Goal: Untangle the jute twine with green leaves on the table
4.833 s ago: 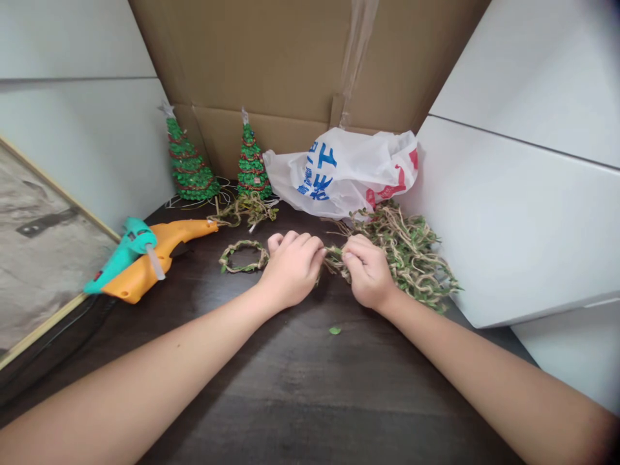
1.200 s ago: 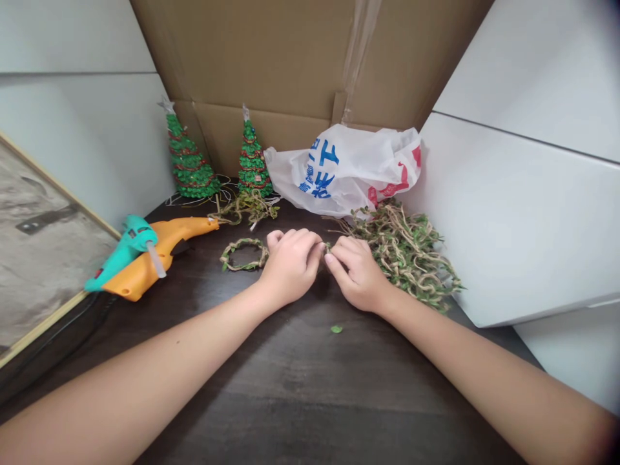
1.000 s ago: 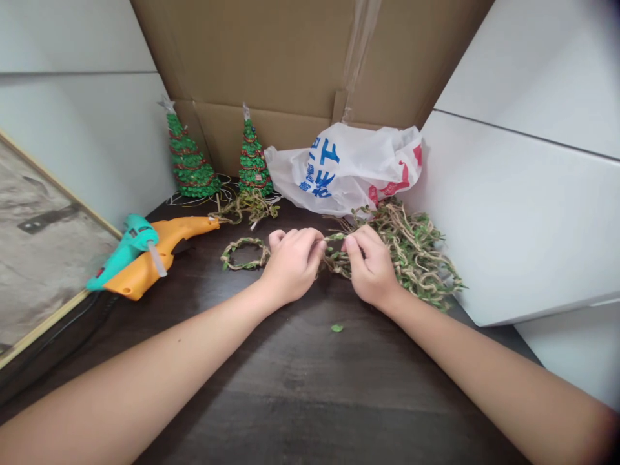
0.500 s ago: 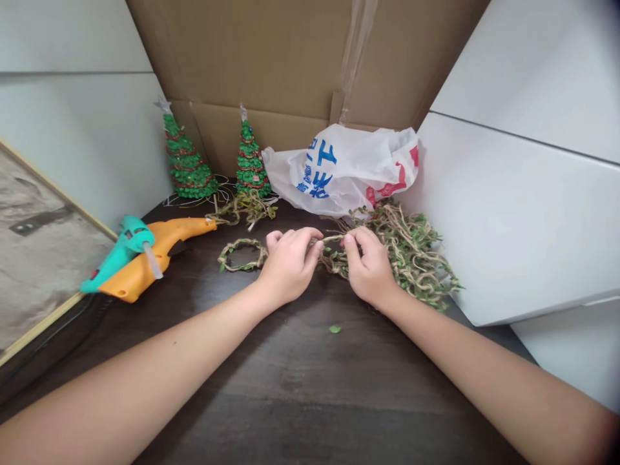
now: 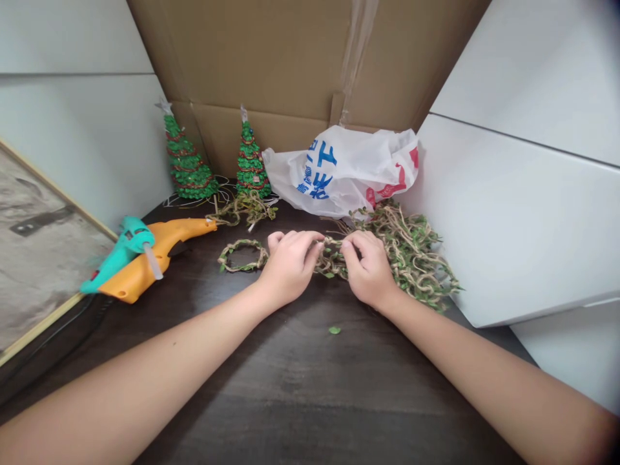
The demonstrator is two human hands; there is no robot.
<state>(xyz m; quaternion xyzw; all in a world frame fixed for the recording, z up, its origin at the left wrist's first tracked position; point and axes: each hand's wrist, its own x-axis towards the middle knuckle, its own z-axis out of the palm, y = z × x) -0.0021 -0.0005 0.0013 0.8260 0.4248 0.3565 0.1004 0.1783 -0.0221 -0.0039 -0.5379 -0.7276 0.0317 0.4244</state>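
Note:
My left hand (image 5: 292,263) pinches a strand of leafy twine (image 5: 332,241) between thumb and fingers. The same strand runs across a short gap to my right hand (image 5: 367,266), which pinches its other side. Behind and right of my right hand lies a tangled heap of twine with small green leaves (image 5: 419,258). A round loop of leafy twine (image 5: 243,243) rests on the dark table (image 5: 290,400), just left of my left hand. One loose green leaf (image 5: 334,330) lies in front of my hands.
Two small green trees (image 5: 191,168) (image 5: 250,161) stand at the back. A white plastic bag (image 5: 339,171) lies beside them. At the left are an orange and teal glue gun (image 5: 140,258) and a framed board (image 5: 39,232). White panels flank both sides.
The strand between my hands has shifted, and a knotted, leafy stretch now shows there instead of plain twine. My hands have barely moved.

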